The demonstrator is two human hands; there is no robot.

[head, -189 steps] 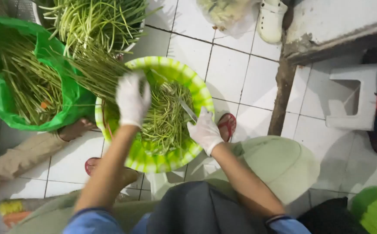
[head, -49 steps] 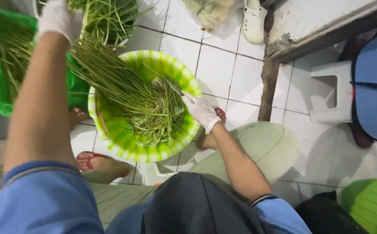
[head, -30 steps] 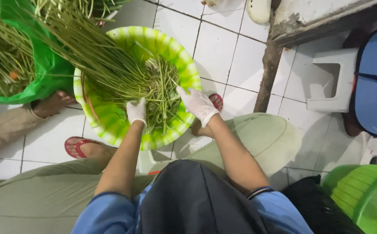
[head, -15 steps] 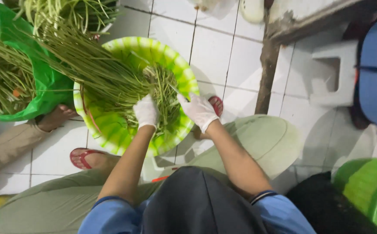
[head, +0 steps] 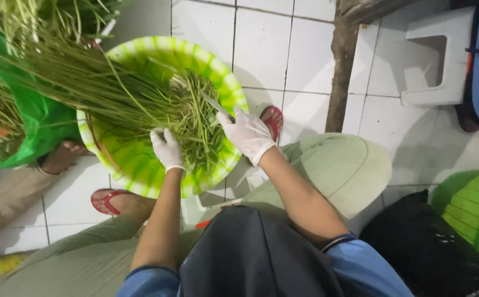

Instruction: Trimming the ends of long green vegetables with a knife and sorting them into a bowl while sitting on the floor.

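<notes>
Left hand [head: 167, 148]: gloved, closed on the green stalks [head: 140, 99] in the basin [head: 140, 170].
Right hand [head: 248, 135]: gloved, gripping a knife [head: 216, 104].

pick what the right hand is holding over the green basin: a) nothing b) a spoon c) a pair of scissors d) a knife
d: the gloved right hand grips a knife, its thin blade pointing up-left over the green stalks in the green basin, while the gloved left hand rests on the stalks.
</notes>
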